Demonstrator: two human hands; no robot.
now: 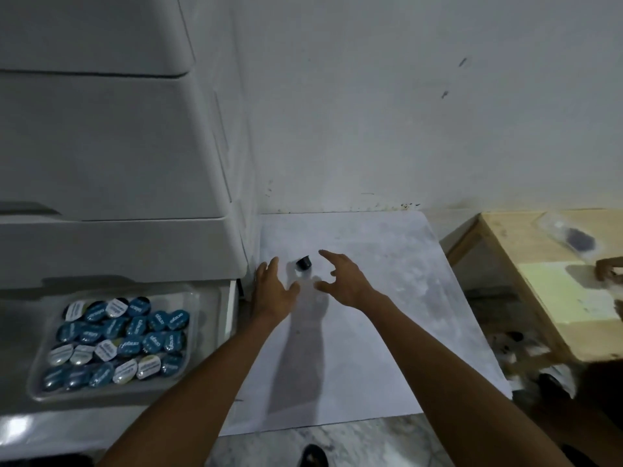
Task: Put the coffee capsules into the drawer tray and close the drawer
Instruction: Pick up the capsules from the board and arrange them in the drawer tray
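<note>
One dark coffee capsule (303, 263) lies on its side on a white sheet (371, 332) near the wall. My left hand (273, 291) is just left of it and my right hand (344, 279) just right of it. Both hands have spread fingers and hold nothing; neither touches the capsule. At the lower left, a drawer stands pulled out of a white cabinet (118, 146). Its clear tray (194, 335) is filled with several capsules (118, 342) with blue and white foil lids.
A white wall rises behind the sheet. At the right stands a low wooden table (505, 264) with a clear packet (569, 235) on it, and another person's hand (608, 269) rests at its edge. Marble floor (371, 443) shows below.
</note>
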